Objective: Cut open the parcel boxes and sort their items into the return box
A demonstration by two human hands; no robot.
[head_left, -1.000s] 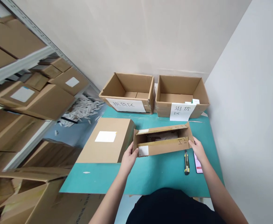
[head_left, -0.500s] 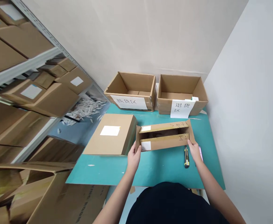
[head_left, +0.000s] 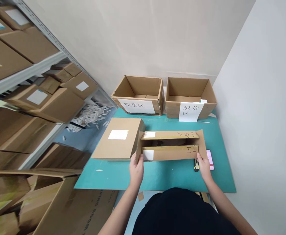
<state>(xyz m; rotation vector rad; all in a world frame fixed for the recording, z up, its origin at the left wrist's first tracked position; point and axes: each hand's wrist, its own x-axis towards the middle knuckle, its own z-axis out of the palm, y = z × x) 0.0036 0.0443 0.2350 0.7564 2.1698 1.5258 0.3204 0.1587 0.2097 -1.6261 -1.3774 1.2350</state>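
My left hand (head_left: 136, 171) and right hand (head_left: 204, 168) are clamped on the ends of the open cardboard box (head_left: 169, 152) — a slipped grip could drop it onto the utility knife (head_left: 196, 165) just beside it.

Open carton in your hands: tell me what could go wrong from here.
Your right hand is right beside a yellow-and-black utility knife, so it might catch or knock it; whether the blade is out can't be seen. A phone lies close by, and the open carton could sweep it if lowered or swung. By your left hand, the carton's end sits very close to a sealed carton, which could get bumped.
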